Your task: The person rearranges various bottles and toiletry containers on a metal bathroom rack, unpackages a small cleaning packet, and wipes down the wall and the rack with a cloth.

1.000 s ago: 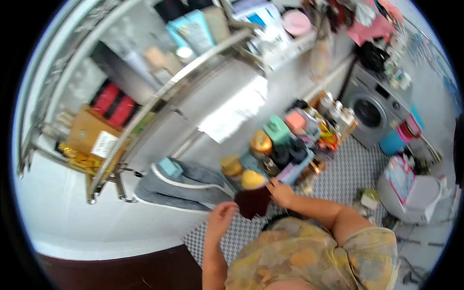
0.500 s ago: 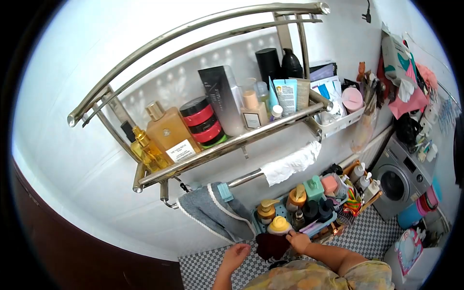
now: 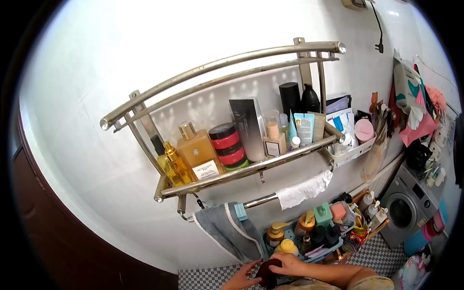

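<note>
Low in the head view, a dark maroon item [image 3: 266, 274], soft-looking like cloth or a bundle, is between my hands; its lower part is cut off by the frame. My right hand [image 3: 290, 265] grips its upper right side, fingers bent over the top. On the other side, my left hand [image 3: 241, 278] has thumb and fingers apart, the fingertips close to the item's left edge; whether they touch it I cannot tell. Just beyond my right hand is a yellow-capped container [image 3: 287, 246]. A grey towel [image 3: 224, 232] hangs from the bar above my left hand.
A metal wall shelf [image 3: 251, 175] holds perfume bottles, jars and tubes. Below it, a blue-green rack [image 3: 265, 238] carries several pump bottles. A white cloth [image 3: 304, 189] hangs on the bar. To the right stands a washing machine [image 3: 403, 208]; a dark brown door [image 3: 72, 232] is at left.
The view has tilted up, so shelf and hands appear lower. My left hand has come in toward the maroon item, its fingers now spread. My right hand has moved over the item's top.
</note>
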`<move>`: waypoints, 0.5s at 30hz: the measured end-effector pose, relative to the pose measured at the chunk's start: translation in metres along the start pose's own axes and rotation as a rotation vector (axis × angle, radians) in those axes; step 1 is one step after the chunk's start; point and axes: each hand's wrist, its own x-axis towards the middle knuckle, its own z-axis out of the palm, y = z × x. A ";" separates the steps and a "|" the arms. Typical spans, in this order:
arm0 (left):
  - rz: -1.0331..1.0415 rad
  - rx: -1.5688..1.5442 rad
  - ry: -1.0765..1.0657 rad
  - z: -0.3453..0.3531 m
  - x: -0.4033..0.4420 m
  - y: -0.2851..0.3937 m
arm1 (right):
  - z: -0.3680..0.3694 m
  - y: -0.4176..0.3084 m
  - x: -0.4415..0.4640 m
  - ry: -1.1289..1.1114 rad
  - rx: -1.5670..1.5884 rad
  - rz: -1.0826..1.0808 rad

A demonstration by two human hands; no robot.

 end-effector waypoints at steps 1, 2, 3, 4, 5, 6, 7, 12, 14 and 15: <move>-0.053 -0.224 -0.103 -0.001 -0.002 0.007 | -0.003 -0.005 0.006 -0.014 0.076 0.073; -0.042 -0.217 -0.099 -0.001 0.002 -0.010 | -0.001 -0.003 0.011 -0.039 0.248 0.121; -0.042 -0.341 -0.062 0.002 0.006 -0.049 | -0.004 -0.007 0.017 -0.035 0.242 0.109; -0.043 -0.465 -0.026 0.003 0.011 -0.077 | -0.009 -0.016 0.024 -0.051 0.416 0.110; -0.039 -0.589 0.009 0.003 0.016 -0.104 | -0.016 -0.027 0.030 -0.070 0.589 0.108; -0.026 -0.607 0.046 0.005 0.019 -0.101 | -0.024 -0.040 0.036 -0.078 0.639 0.100; -0.023 -0.545 0.074 0.003 0.020 -0.074 | -0.029 -0.047 0.043 -0.073 0.636 0.084; -0.060 -0.069 0.186 -0.005 0.013 0.063 | -0.052 -0.074 0.062 0.101 0.826 0.181; -0.177 -0.054 0.207 -0.014 0.015 0.084 | -0.066 -0.081 0.065 0.155 0.843 0.144; -0.174 -0.054 0.205 -0.021 0.020 0.069 | -0.072 -0.081 0.066 0.157 0.841 0.143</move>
